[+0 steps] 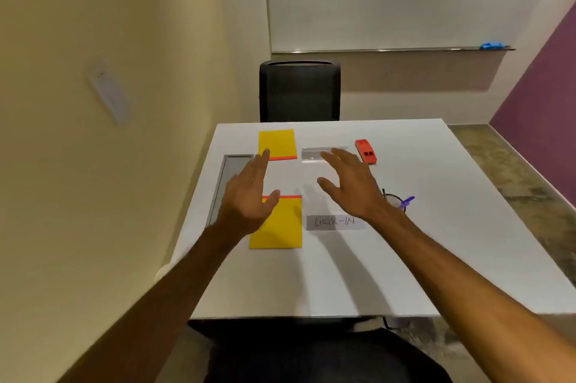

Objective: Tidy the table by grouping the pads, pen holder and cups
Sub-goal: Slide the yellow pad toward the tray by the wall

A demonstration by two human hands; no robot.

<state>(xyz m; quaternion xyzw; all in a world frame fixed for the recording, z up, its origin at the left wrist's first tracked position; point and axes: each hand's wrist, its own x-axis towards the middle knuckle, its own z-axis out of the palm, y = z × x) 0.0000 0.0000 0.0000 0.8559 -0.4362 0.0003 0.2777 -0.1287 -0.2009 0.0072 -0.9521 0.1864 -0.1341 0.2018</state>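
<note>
Both the left hand [249, 195] and the right hand [349, 183] are held spread and empty above the white square table [436, 226], between two flat yellow rectangular pads [277, 142].

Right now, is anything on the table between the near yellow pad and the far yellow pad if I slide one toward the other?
Nothing visible lies between them. The near yellow pad and far yellow pad are separated by bare white table. Only the open left hand hovers over that gap, overlapping the near pad's corner in view. The clear sign sits off to the right.
</note>
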